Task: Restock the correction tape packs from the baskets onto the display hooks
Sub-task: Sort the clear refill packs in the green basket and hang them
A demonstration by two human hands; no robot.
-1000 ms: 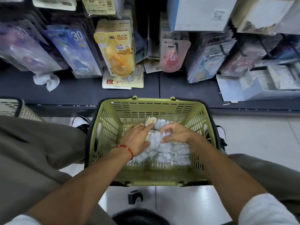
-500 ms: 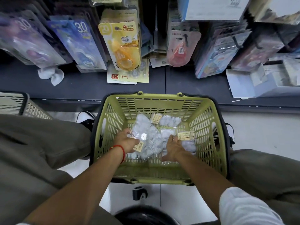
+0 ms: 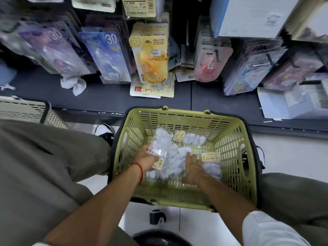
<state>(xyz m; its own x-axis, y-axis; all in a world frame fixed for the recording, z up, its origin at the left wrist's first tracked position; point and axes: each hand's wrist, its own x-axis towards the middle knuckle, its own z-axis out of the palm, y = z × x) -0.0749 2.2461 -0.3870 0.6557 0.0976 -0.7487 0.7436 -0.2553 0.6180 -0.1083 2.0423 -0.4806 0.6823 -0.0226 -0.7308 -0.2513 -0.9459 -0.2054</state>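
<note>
At the far left a beige basket [image 3: 23, 110] is sitting on the floor against the dark shelf [image 3: 110, 100], only its corner showing and its contents out of sight. Beside it, between the person's knees, a green basket [image 3: 230, 139] is standing on the pale floor, and it is holding a loose heap of clear plastic correction tape packs [image 3: 177, 157]: crinkly see-through bags with whitish round shapes inside and small yellow barcode labels stuck on them. One labelled pack is lying near the far wall of the basket, another by the right wall, and the rest are piling up in the middle. The left hand [image 3: 147, 160], with a red string bracelet [image 3: 139, 168] around its wrist, is reaching down into the left side of the heap and pinching one clear pack [image 3: 158, 153] between thumb and fingers, the pack tilting up above the others with its yellow label just by the thumb. The right hand [image 3: 193, 167] is lying palm down on the packs at the middle right, fingers fairly straight and pushed among the bags, curled round nothing that can be seen. Both forearms are stretching forward and down from the bottom edge, a white sleeve [image 3: 266, 229] showing on the right one. Above the basket, carded tape packs are hanging on the display: purple and blue cards [image 3: 106, 55] at the left, a yellow card [image 3: 150, 57] in the middle, a pink card [image 3: 209, 63] to its right, with blurred packs farther right.
</note>
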